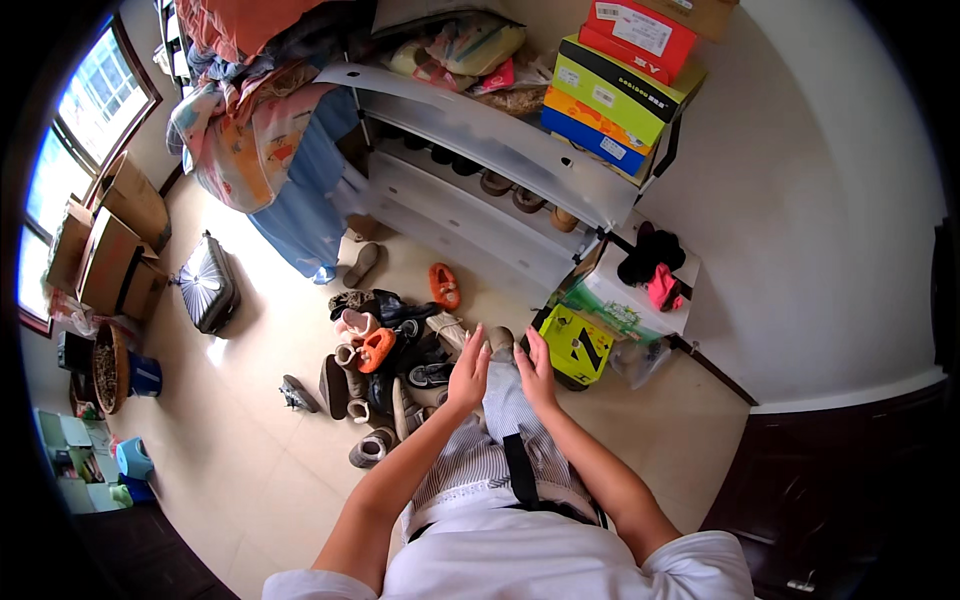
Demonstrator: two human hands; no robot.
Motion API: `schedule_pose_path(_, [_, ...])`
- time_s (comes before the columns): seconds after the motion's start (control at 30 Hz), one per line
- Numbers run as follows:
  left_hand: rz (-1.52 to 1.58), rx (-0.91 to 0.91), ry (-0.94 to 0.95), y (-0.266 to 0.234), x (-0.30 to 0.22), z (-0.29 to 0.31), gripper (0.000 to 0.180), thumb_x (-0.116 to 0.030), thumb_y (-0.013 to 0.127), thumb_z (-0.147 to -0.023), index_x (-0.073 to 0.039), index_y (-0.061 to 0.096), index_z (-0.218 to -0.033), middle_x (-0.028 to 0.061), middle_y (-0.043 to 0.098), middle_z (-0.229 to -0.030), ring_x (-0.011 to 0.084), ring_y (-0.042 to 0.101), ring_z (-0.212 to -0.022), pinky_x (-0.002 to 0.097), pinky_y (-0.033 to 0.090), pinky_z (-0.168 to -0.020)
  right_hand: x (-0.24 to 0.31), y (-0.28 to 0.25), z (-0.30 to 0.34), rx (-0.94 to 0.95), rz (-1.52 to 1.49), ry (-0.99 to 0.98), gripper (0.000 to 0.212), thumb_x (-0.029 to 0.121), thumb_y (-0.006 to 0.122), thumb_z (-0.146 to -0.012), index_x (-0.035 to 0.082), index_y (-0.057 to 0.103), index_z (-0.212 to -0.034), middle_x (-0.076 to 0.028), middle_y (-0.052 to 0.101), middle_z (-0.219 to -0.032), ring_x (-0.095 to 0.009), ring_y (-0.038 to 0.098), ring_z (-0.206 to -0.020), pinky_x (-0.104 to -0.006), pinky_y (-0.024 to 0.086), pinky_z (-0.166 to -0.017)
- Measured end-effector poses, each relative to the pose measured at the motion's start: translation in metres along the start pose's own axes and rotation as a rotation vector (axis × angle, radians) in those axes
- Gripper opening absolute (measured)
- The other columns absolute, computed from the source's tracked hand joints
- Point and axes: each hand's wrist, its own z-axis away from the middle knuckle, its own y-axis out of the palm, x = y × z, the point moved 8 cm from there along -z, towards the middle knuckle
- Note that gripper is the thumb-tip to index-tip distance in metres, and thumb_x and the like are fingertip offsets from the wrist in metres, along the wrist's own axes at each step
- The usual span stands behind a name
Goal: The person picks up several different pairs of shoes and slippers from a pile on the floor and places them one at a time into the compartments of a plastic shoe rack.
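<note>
My left hand (468, 372) and my right hand (536, 368) are held out in front of me, palms facing each other, fingers straight. Neither holds anything. Between and just beyond the fingertips a grey-brown shoe (500, 342) shows on the floor. A pile of shoes (385, 365) lies to the left of my left hand, among them an orange clog (376, 350). A yellow box with black marks (577, 345) stands just right of my right hand.
A white shoe rack (470, 190) with shoes on its shelves stands ahead, coloured shoeboxes (610, 95) stacked on top. An orange slipper (445, 285) lies before it. A grey suitcase (205, 285) and cardboard boxes (110, 250) sit at the left by the window.
</note>
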Motion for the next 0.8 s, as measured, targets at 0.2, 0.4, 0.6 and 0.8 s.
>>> schedule_pose_path(0.2, [-0.078,-0.121,0.004,-0.034,-0.021,0.061,0.046,-0.025,0.039,-0.097,-0.003,0.034,-0.137,0.0180,0.038,-0.140,0.0340,0.028,-0.134,0.0361,0.027,-0.106,0.022,0.020,0.056,0.107,0.032,0.053,0.053,0.021,0.056,-0.091,0.000,0.033,-0.134,-0.019,0.038,-0.138,-0.028,0.035,-0.130,-0.0357,0.029,-0.105])
schedule_pose_path(0.4, [-0.523,-0.024,-0.059,-0.040,-0.037,0.107,0.062,-0.034,0.046,-0.093,-0.007,0.023,-0.143,0.0178,0.016,-0.150,0.0355,0.013,-0.139,0.0478,0.016,-0.110,0.060,0.030,0.066,0.222,0.405,-0.100,0.060,0.027,0.056,-0.090,0.002,0.029,-0.137,-0.021,0.036,-0.139,-0.037,0.032,-0.131,-0.0427,0.029,-0.105])
schedule_pose_path(0.6, [-0.886,-0.169,-0.065,-0.027,-0.023,0.134,0.068,-0.046,0.043,-0.090,-0.010,0.022,-0.144,0.0166,0.012,-0.151,0.0350,0.012,-0.139,0.0569,0.012,-0.107,0.066,0.039,0.097,0.444,1.029,-0.373,0.069,0.031,0.053,-0.086,0.009,0.021,-0.143,-0.016,0.011,-0.151,-0.036,0.006,-0.140,-0.0583,0.009,-0.108])
schedule_pose_path(0.8, [-0.889,-0.249,-0.049,0.004,-0.041,0.146,0.067,-0.044,0.046,-0.089,-0.010,0.025,-0.143,0.0147,0.015,-0.151,0.0341,0.013,-0.139,0.0561,0.013,-0.107,0.058,0.015,0.114,0.562,1.049,-0.449,0.068,0.040,0.051,-0.088,0.009,0.024,-0.142,-0.016,0.016,-0.150,-0.037,0.009,-0.139,-0.0587,0.008,-0.108])
